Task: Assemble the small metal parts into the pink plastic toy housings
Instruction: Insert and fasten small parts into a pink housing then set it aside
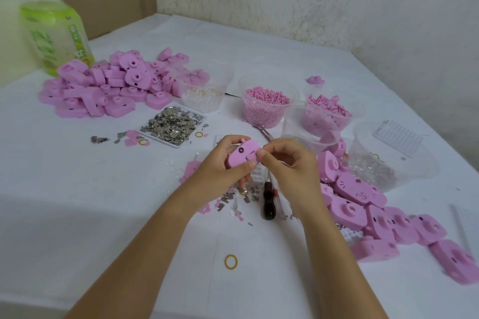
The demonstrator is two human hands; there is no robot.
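My left hand (220, 163) grips a pink plastic housing (242, 154) just above the table's middle. My right hand (287, 163) pinches a small metal part (252, 159) against the housing's open side, thumb and forefinger curled onto it. A white tray of metal parts (169, 125) lies behind my hands, and loose metal pieces (233, 198) are scattered under them. One pile of pink housings (108, 85) sits at the back left, another pile of housings (375, 210) at my right.
Clear cups hold pink pellets (267, 103), pink bits (328, 111) and clear pieces (204, 96). A dark-handled screwdriver (268, 202) lies beneath my right hand. A green bottle (55, 36) stands far left. A rubber band (230, 261) lies near me.
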